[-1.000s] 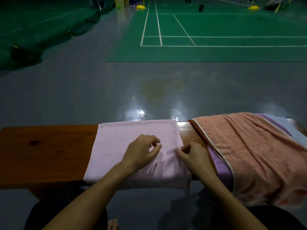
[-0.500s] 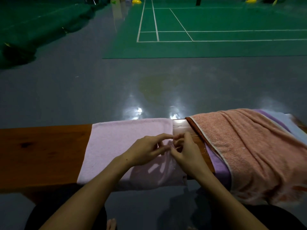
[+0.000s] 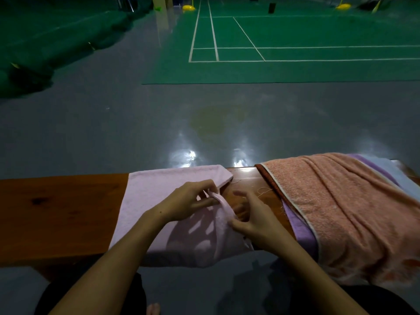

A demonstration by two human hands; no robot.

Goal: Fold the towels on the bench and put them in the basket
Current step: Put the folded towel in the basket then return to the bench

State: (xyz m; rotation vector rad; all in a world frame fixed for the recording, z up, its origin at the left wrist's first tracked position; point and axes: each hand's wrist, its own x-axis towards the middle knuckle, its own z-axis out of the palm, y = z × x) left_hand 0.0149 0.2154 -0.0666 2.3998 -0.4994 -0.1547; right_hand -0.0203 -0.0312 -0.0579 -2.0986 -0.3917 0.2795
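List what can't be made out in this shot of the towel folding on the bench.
- Basket: nowhere in the head view.
- Lower towels: purple and pale layers mostly covered by the orange towel; count unclear.
- Pink towel: near edge hangs past the bench.
- Right hand: fingertips hidden behind the lifted pink edge pinched by the left hand.

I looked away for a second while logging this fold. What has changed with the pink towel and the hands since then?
Both hands moved to the pale pink towel's right edge. The left hand now pinches it and has lifted it leftward, baring wood; the right hand touches it lower down. The orange terry towel and wooden bench stayed put.
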